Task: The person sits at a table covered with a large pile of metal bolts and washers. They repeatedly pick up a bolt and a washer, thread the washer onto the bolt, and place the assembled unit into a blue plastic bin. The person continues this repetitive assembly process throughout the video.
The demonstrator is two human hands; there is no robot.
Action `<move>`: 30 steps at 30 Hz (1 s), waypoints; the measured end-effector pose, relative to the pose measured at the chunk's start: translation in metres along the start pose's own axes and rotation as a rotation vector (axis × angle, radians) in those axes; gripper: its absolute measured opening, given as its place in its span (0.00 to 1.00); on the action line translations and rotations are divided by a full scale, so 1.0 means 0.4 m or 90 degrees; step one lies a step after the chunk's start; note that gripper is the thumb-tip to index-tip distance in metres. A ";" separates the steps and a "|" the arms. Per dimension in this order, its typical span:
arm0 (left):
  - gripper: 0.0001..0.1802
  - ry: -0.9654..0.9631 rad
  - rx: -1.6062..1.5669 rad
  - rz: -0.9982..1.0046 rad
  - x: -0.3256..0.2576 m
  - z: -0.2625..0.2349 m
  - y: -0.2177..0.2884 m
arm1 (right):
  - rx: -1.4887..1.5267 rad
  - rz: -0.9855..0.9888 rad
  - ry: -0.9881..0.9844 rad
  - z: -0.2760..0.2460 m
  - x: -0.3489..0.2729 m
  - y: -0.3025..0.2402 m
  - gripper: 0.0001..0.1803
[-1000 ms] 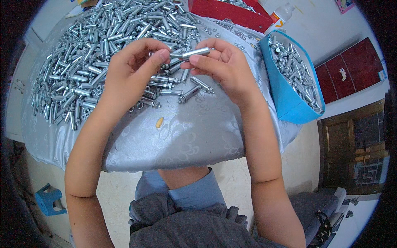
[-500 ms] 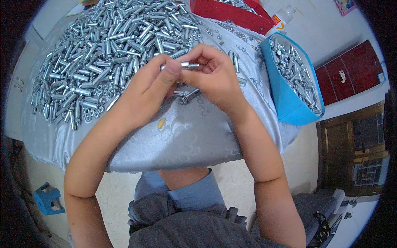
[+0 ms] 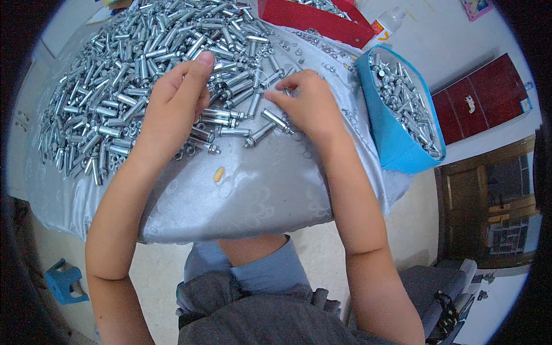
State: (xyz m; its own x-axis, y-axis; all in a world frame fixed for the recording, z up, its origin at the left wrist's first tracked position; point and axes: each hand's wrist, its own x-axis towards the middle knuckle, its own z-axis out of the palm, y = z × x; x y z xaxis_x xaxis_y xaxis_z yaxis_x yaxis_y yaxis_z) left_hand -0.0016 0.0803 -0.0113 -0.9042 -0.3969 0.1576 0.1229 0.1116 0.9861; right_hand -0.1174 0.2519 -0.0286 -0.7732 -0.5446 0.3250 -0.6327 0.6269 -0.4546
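Silvery expansion bolts with metal sleeves lie in a large pile [image 3: 138, 57] over the table's left and middle. My left hand [image 3: 172, 106] is at the pile's near right side, fingers curled and thumb against them; what it holds, if anything, is hidden. To its right my right hand [image 3: 310, 103] is low over the cloth, thumb and forefinger apart with nothing seen between them. Just below those fingertips is one bolt [image 3: 276, 121]. A second bolt [image 3: 260, 135] and a third [image 3: 233, 132] lie loose between my hands.
A blue fabric bin [image 3: 397, 132] full of bolts stands at the right. At the back are a red box [image 3: 322, 26] with metal parts and a white bottle [image 3: 388, 24]. Small nuts and washers [image 3: 319, 43] are scattered nearby. A yellow piece [image 3: 218, 174] lies on the silver tablecloth [image 3: 241, 207].
My hands held a bolt together and have now parted. The left moved left over the pile, the right slightly right. Bolts between them have come into view.
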 end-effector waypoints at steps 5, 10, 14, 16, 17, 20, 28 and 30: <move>0.21 0.006 0.012 -0.011 -0.001 0.000 0.001 | 0.034 -0.047 0.025 0.014 0.010 -0.006 0.10; 0.21 0.004 0.000 0.003 0.010 -0.022 -0.006 | 0.436 0.098 -0.056 -0.070 0.008 -0.023 0.08; 0.21 0.025 -0.038 -0.020 0.008 -0.021 0.012 | 0.626 0.147 -0.114 -0.135 -0.012 -0.048 0.08; 0.20 0.018 -0.038 -0.004 0.013 -0.026 0.012 | 0.651 0.142 -0.128 -0.161 -0.021 -0.063 0.07; 0.20 0.015 -0.055 -0.002 0.015 -0.030 0.011 | 0.659 0.139 -0.136 -0.177 -0.028 -0.072 0.07; 0.20 0.014 -0.086 0.000 0.015 -0.038 0.011 | 0.691 0.135 -0.169 -0.224 -0.051 -0.089 0.07; 0.21 0.009 -0.077 -0.007 0.013 -0.035 0.016 | 0.681 0.223 -0.312 -0.271 -0.102 -0.092 0.08; 0.21 0.010 -0.076 -0.014 0.010 -0.039 0.013 | 0.735 0.226 -0.343 -0.263 -0.094 -0.089 0.09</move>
State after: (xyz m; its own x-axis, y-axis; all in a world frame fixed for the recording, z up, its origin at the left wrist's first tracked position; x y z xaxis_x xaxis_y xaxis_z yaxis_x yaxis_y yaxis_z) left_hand 0.0019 0.0649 -0.0048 -0.9010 -0.4123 0.1350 0.1511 -0.0066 0.9885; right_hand -0.0703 0.3088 0.0624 -0.6042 -0.7705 -0.2033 0.2069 0.0947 -0.9738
